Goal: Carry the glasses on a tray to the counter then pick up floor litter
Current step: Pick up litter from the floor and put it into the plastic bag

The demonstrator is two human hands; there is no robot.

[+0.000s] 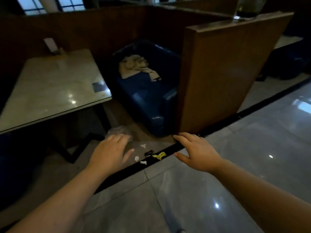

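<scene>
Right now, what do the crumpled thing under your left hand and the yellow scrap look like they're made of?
Crumpled bag: thin clear plastic, seemingly, translucent and wrinkled with a faint sheen. Yellow scrap: likely a twisted paper or foil wrapper, matte; too small to tell. Left hand hovers over the bag.

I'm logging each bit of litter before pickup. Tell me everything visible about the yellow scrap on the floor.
The yellow scrap is small, crumpled and twisted, seemingly a wrapper or paper. It lies on the dark floor strip, beside a small black piece and near white bits. It sits between the two hands; neither touches it.
</scene>
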